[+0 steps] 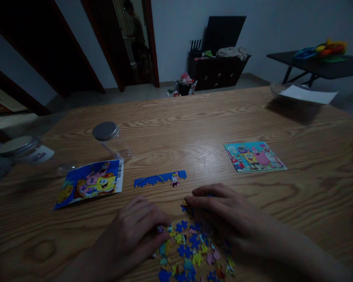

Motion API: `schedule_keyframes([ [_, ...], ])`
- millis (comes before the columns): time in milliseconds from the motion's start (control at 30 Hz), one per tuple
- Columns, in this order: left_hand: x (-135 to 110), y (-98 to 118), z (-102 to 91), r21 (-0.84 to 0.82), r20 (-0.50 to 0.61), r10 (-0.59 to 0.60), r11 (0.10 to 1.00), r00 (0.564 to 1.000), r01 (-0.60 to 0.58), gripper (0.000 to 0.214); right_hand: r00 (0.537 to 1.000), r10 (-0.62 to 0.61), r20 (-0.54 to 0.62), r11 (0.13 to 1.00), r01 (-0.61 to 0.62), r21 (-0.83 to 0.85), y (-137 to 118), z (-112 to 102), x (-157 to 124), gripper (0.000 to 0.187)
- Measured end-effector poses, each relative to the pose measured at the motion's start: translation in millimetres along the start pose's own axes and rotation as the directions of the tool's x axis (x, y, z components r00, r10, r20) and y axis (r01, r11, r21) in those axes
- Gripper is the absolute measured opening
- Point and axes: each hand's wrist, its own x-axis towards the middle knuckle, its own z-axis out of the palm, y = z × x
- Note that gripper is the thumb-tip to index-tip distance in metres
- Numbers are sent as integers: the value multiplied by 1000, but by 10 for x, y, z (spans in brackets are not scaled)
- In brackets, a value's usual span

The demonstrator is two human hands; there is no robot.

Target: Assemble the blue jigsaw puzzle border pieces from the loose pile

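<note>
Loose jigsaw pieces (194, 241), blue, yellow and pink, lie in a pile on the near part of the wooden table. At the pile's left edge rests my left hand (141, 225), thumb and forefinger apart, fingertips touching pieces. My right hand (226, 209) arches over the upper right of the pile. Its fingers stretch left, the tips at a few pieces, and its thumb is hidden. Beyond the hands lies a joined strip of blue puzzle pieces (157, 179), a pink cartoon figure at its right end.
A cartoon picture sheet (98, 182) lies left, a second picture card (255, 157) right. Two clear jars stand on the left, one silver-lidded jar (113, 139) behind the sheet. A bowl with paper (302, 94) sits at the far right. A person (137, 31) is in the doorway.
</note>
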Motion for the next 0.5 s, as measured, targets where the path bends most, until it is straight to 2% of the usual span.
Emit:
schedule_keyframes([
  [100,-20,-21,14,3,-35,-27,1000,999,28,15,999,12,42,997,-15,78,-54,8,3,52],
  [200,-47,-44,34,27,-78,-55,998,995,57,15,997,-4,82,990,-8,143,-116,27,-10,60],
  [333,-62,-61,56,73,-73,-78,994,994,83,11,999,-27,43,984,19,179,-136,-16,-25,67],
  [400,-57,-61,58,91,-58,-82,992,995,87,10,1000,-30,6,991,29,134,-87,-93,-26,59],
  [500,-48,-60,52,118,-54,-64,991,997,70,13,1000,5,-13,997,-6,-76,47,-237,-31,33],
])
